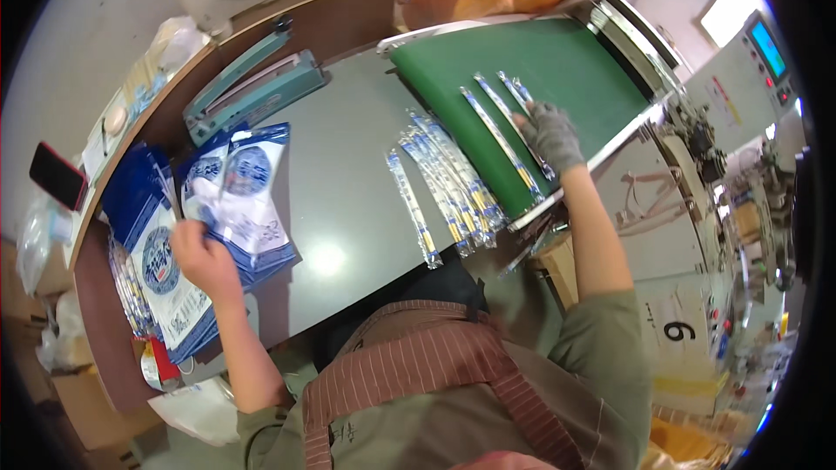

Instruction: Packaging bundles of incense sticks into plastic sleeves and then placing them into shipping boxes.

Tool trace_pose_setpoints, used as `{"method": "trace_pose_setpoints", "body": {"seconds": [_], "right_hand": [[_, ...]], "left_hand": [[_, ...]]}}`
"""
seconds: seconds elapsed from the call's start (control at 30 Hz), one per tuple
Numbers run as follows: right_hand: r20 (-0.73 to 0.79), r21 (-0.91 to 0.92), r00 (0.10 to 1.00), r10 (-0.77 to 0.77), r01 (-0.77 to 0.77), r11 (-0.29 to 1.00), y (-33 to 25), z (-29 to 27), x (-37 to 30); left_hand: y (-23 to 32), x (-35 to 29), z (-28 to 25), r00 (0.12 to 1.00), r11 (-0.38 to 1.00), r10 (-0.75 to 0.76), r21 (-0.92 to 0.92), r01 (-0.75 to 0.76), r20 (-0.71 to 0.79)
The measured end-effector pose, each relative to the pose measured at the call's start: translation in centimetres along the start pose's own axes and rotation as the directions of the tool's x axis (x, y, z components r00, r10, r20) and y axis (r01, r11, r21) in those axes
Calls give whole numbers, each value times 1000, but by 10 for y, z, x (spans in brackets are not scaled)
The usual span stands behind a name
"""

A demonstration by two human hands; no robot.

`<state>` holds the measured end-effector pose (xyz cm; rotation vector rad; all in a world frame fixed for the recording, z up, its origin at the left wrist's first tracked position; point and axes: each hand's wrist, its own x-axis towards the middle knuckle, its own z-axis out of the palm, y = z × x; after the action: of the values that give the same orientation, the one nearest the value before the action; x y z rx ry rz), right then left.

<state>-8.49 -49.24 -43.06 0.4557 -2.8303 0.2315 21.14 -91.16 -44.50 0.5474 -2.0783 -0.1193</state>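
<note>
My left hand (205, 263) is bare and closed in a pinch, with a thin pale strip (166, 188) rising from its fingers. Blur hides whether the strip is a slim pack or a bag's edge. Beneath and beside the hand lie blue-and-white printed plastic bags (252, 187), overlapping in piles. My right hand (550, 135), in a grey fingerless glove, curls over slim wrapped packs on the green conveyor belt (444, 70). Its fingers close on one, partly covered by the hand. Another slim pack (501, 144) lies just left of it.
More slim clear-wrapped packs (448, 183) are heaped on the grey tabletop (335, 157) against the belt. A teal bag sealer (252, 91) stands at the back left. A phone (58, 176) leans by the brown side board. Machinery with a control panel (762, 52) flanks the right side.
</note>
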Motion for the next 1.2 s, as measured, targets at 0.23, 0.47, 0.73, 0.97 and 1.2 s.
{"method": "trace_pose_setpoints", "body": {"seconds": [0.23, 0.47, 0.73, 0.97, 1.2], "right_hand": [[134, -132, 936, -326, 343, 930, -120, 12, -63], [181, 25, 977, -110, 107, 994, -138, 72, -63], [337, 394, 935, 114, -249, 885, -128, 74, -52], [3, 331, 984, -177, 166, 929, -142, 117, -61], [291, 260, 956, 35, -115, 959, -137, 98, -33]], "left_hand": [[22, -30, -56, 783, 973, -102, 224, -49, 614], [96, -28, -33, 713, 833, 253, -522, 183, 654], [174, -89, 122, 670, 537, -111, -523, 662, 734], [193, -67, 159, 666, 536, -237, -477, 697, 707], [162, -39, 149, 483, 238, -354, -422, 875, 801]]}}
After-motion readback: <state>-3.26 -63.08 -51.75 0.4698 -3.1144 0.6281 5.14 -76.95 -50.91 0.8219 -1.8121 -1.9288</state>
